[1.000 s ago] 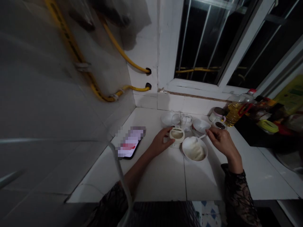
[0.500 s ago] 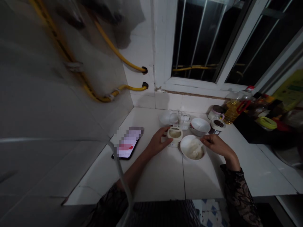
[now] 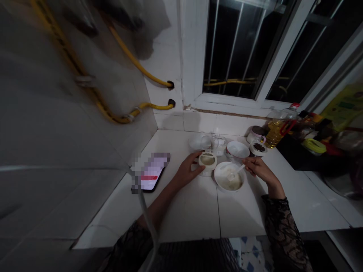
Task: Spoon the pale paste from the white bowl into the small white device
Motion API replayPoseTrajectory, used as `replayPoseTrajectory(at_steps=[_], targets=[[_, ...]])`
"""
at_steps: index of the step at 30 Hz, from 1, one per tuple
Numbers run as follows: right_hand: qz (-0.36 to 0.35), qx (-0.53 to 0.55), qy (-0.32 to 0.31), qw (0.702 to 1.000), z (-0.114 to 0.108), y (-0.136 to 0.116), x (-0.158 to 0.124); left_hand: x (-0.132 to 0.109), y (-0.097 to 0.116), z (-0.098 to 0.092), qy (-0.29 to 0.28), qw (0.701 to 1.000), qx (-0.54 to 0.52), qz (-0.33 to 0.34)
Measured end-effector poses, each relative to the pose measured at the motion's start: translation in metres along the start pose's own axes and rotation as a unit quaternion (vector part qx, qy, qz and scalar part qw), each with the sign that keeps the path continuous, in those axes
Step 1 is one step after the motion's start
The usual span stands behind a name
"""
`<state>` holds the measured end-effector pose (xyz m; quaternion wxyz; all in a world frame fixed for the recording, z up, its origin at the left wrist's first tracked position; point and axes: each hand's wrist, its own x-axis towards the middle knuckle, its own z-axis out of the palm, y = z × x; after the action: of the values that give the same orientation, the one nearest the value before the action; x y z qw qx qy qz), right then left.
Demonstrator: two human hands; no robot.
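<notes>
Cream-white round plastic container [image 3: 207, 160] is being steadied by the curled left hand [image 3: 187, 170], while the right hand [image 3: 259, 169] is pinching a white spoon [image 3: 239, 169] in a white bowl [image 3: 216, 178] of pale food [image 3: 233, 184] at twelve o'clock.

glossy white ceramic bowl [image 3: 219, 177] and smooth white plastic spoon [image 3: 240, 168] beside a matt cream plastic container [image 3: 207, 172] on glazed tile tabletop [image 3: 190, 215]; sheer black lace sleeve [image 3: 279, 223].

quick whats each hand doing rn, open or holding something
Left hand: closed, gripping the side of a cream round pot.
Right hand: closed, pinching the handle of a white spoon.
</notes>
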<state>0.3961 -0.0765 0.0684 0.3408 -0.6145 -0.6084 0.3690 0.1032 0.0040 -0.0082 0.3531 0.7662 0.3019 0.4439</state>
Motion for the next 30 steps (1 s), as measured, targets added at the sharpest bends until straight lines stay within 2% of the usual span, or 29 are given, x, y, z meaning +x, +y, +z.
replayPoseTrajectory(at_steps=[7, 12, 18, 22, 25, 28, 30], targets=[[0.016, 0.031, 0.004, 0.999, 0.004, 0.004, 0.005, 0.000, 0.002, 0.000, 0.000, 1.000, -0.002, 0.000], [0.020, 0.071, 0.035, 0.997, 0.008, 0.002, 0.009, 0.000, 0.002, 0.001, 0.003, 1.000, -0.012, -0.001], [-0.004, 0.133, 0.117, 0.984, 0.022, -0.010, 0.021, 0.001, -0.003, 0.003, 0.006, 1.000, -0.015, 0.006], [-0.076, 0.054, 0.203, 0.975, 0.046, -0.023, 0.023, 0.001, -0.004, 0.003, 0.007, 1.000, -0.019, 0.002], [-0.200, -0.107, 0.271, 0.935, 0.066, -0.029, 0.019, 0.000, -0.004, 0.002, 0.006, 1.000, -0.019, 0.004], [-0.341, -0.311, 0.251, 0.851, 0.079, -0.032, 0.016, 0.000, -0.004, 0.002, 0.004, 1.000, -0.021, 0.009], [-0.390, -0.389, 0.232, 0.802, 0.080, -0.034, 0.014, 0.000, -0.003, 0.003, 0.005, 1.000, -0.022, 0.009]])
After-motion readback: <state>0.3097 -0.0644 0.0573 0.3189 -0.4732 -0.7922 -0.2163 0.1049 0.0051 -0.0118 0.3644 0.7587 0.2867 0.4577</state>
